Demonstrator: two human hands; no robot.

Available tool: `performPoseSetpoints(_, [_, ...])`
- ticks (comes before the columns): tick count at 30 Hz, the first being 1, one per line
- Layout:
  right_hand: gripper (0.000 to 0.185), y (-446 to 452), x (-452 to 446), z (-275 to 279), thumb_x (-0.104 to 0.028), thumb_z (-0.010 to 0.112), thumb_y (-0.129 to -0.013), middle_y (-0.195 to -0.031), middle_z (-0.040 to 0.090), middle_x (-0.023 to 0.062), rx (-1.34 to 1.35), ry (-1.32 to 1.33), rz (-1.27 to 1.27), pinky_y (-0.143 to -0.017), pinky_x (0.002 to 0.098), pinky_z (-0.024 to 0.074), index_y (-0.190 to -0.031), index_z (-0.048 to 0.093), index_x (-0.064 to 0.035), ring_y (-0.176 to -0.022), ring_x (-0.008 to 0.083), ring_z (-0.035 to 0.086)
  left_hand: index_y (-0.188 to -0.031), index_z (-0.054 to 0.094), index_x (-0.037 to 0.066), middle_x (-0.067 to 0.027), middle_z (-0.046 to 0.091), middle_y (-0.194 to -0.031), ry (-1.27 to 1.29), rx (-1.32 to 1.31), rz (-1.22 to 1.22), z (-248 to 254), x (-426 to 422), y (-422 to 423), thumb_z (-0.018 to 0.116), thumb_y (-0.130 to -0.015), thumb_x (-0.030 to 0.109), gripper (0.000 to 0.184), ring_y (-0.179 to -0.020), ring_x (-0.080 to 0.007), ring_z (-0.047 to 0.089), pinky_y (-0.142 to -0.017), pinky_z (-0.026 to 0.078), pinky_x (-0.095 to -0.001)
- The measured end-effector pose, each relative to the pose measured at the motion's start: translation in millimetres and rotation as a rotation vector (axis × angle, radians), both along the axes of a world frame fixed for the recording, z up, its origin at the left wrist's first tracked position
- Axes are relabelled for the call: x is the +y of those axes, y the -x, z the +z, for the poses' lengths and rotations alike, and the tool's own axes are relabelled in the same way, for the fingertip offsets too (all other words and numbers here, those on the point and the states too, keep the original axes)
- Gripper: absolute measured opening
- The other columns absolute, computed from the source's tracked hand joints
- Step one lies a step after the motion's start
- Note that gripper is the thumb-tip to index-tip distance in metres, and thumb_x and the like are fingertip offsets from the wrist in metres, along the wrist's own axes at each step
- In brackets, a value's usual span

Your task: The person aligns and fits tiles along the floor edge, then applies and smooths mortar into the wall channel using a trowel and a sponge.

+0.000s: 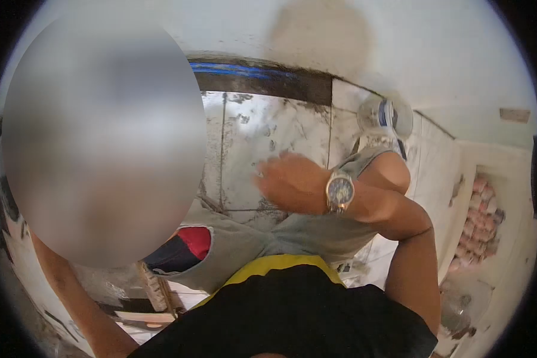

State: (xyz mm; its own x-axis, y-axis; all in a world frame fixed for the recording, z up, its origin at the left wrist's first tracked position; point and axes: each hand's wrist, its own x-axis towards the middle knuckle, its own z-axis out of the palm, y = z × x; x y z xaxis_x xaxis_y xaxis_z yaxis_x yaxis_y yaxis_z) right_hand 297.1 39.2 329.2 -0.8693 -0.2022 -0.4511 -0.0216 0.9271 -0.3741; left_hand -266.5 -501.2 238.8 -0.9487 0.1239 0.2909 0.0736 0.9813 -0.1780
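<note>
Tiles point(271, 134), rectangular white ceramic, look hard, slick, best held edgewise; right hand point(292, 182) blurred, left hand hidden, cannot tell either grip.

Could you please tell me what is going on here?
A seated person wearing a watch has their right hand over the smudged, light tiled floor, above their lap. The hand is blurred, and nothing can be made out in it. The left hand is hidden behind the blurred patch, so what it handles cannot be told. A dark strip with blue streaks lies ahead, and a clear container is beyond the right knee.
</note>
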Motion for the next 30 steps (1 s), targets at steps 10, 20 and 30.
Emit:
performPoseSetpoints(10, [0.012,-60.0,4.3,27.1,-0.013,0.059,-0.079,-0.085,0.061,0.0104,0.135,-0.003,-0.093,-0.074,0.0411,0.0499,-0.089,0.061,-0.0059,-0.084,0.0275,0.065,-0.131,0.053,0.016,-0.0157,0.063,-0.124,-0.073,-0.100,0.108,1.1,-14.0,5.0,0.069,-0.069,0.049,0.073,-0.115,-0.0390,0.057,-0.094,0.045,-0.0505])
performPoseSetpoints(20, [0.012,22.8,-19.0,41.6,-0.018,0.065,-0.072,-0.075,0.066,0.0113,0.309,-0.054,0.147,-0.070,0.0406,0.0491,-0.073,0.071,-0.0085,-0.075,0.0262,0.066,-0.131,0.054,0.014,-0.0161,0.064,-0.121,-0.088,-0.091,0.088,16.6,99.7,-110.7,0.073,-0.068,0.045,0.073,-0.113,-0.0401,0.058,-0.093,0.046,-0.0481])
performPoseSetpoints(30, [0.020,7.2,-10.4,42.0,-0.021,0.063,-0.076,-0.079,0.067,0.0139,0.343,0.280,0.435,-0.068,0.0422,0.0511,-0.085,0.070,-0.0049,-0.074,0.0287,0.065,-0.125,0.054,0.013,-0.0189,0.067,-0.107,-0.139,-0.100,-0.071,15.4,173.7,-192.2,0.076,-0.069,0.043,0.067,-0.101,-0.0412,0.063,-0.084,0.050,-0.0489])
